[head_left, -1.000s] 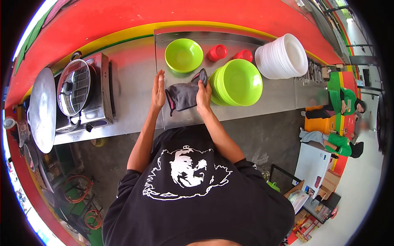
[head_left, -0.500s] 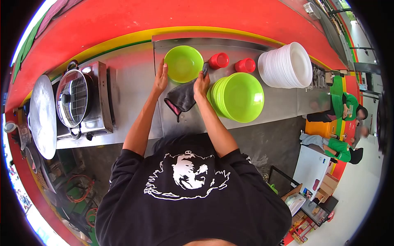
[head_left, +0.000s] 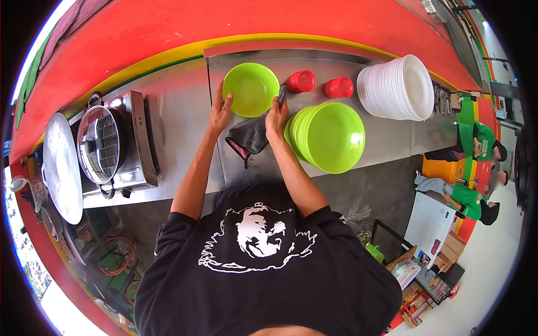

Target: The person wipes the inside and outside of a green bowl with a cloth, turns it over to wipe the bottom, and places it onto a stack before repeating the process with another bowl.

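Leaning over a steel table (head_left: 182, 129), a person in a black shirt (head_left: 168, 285) reaches forward with both bare hands. Nearest lies a grey cloth (head_left: 246, 134), draped on the steel and bunched up in the right hand (head_left: 276, 119); that grip is closed on the cloth and pressed to the right side of a green bowl (head_left: 250, 89). Across from it, the left hand (head_left: 221, 112) has its grip closed on the bowl's left edge, fingers outside, thumb at the rim. The bowl faces up between the hands, just above the cloth; I cannot tell whether its base touches the table.

Steadying the bowl with the cloth in reach looks like the step in hand. Any lift or turn from here would call for even pressure from both sides, clear of the neighbouring stack.

That stack of green bowls (head_left: 336, 137) leans to the right. Beyond are two red cups (head_left: 304, 81), then a stack of white plates (head_left: 408, 89). Farther off, two people in green (head_left: 468, 197) stand by a freezer (head_left: 424, 218).
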A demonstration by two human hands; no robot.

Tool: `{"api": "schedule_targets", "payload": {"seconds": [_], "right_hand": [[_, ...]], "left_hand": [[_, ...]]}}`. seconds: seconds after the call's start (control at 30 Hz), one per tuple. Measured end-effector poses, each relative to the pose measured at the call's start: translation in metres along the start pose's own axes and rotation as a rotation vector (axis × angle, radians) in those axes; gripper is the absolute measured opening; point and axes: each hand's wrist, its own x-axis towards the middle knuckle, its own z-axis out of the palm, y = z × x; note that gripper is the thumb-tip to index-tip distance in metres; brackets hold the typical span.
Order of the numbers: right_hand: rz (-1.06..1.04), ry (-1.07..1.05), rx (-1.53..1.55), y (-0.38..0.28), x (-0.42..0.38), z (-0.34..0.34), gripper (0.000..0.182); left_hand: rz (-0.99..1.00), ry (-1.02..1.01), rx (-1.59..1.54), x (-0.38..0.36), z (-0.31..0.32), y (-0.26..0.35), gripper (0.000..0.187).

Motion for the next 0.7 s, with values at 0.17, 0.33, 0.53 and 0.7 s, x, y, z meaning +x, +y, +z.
{"api": "schedule_targets", "payload": {"seconds": [0.17,0.33,0.53,0.7], "right_hand": [[-0.077,0.033,0.046,-0.008,-0.014,-0.002,0.04],[-0.154,-0.046,0.013,-0.039,-0.044,-0.011,0.033],[-0.142,-0.194,-0.009,-0.069,-0.084,-0.021,0.034],[-0.058,-0.467,-0.161,-0.073,-0.106,-0.038,0.041]], "left_hand": [[0.085,0.048,0.033,-0.016,0.0,0.011,0.064],[0.073,0.12,-0.166,-0.044,0.004,0.066,0.06],[-0.106,0.212,-0.535,-0.073,-0.014,0.093,0.055],[-0.221,0.204,-0.814,-0.104,-0.036,0.108,0.052]]}}
